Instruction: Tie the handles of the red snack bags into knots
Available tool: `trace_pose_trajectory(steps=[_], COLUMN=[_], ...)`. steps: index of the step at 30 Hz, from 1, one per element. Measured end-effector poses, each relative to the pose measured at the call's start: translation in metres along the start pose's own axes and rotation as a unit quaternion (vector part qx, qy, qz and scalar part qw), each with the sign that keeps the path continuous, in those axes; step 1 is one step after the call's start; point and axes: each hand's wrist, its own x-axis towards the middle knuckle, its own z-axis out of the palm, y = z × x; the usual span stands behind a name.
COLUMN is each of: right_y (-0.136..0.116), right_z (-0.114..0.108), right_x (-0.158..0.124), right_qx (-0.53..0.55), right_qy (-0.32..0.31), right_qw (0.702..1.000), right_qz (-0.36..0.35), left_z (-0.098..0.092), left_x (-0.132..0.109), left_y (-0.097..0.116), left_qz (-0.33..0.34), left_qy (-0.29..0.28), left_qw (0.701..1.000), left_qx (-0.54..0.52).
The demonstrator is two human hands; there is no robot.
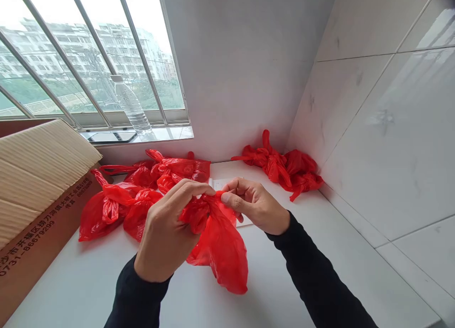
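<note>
A red plastic bag (223, 252) hangs between my two hands above the white table, gathered at its neck. My left hand (174, 228) is closed on the bunched top, its fingers partly hidden behind the plastic. Thumb and fingers of my right hand (249, 202) pinch the bag's neck on the other side. What the bag contains cannot be made out. Behind the hands, a white flat object (217, 182) lies on the table, mostly covered from view.
Several knotted red bags (110, 205) lie at the left, beside an open cardboard box (53, 223). More red bags (280, 164) sit in the back right corner. On the windowsill stand a water bottle (131, 105) and a dark flat device (112, 136). A tiled wall (391, 152) borders the right.
</note>
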Motion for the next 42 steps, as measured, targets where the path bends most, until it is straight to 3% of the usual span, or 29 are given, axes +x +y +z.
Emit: trace_pose_trajectory(steps=[4, 18, 25, 30, 36, 42], right_y=[-0.0018, -0.0006, -0.0005, -0.0009, -0.0030, -0.0047], right_z=[-0.0006, -0.0006, 0.0024, 0.0049, 0.0038, -0.0003], right_x=[-0.0008, -0.0030, -0.0034, -0.0030, -0.0034, -0.0043], right_qx=[-0.016, -0.017, 0.010, 0.058, 0.000, -0.052], right_qy=[0.016, 0.047, 0.033, -0.009, 0.005, 0.069], right_qw=[1.000, 0.999, 0.999, 0.996, 1.000, 0.995], right_qz=[0.002, -0.012, 0.028, 0.061, -0.002, -0.049], left_z=[-0.0008, 0.0026, 0.0028, 0.0049, 0.0058, -0.0034], left_x=[-0.0013, -0.0017, -0.0011, -0.0005, -0.0002, -0.0006], left_y=[-0.0037, -0.0025, -0.0013, -0.0015, -0.0005, -0.0057], left_qz=[-0.038, -0.038, -0.037, -0.031, -0.042, -0.049], left_qy=[-0.011, -0.024, -0.001, 0.019, -0.002, -0.084], left_qw=[0.999, 0.999, 0.999, 0.999, 0.999, 0.994], left_qx=[0.003, -0.006, -0.002, 0.005, -0.014, -0.039])
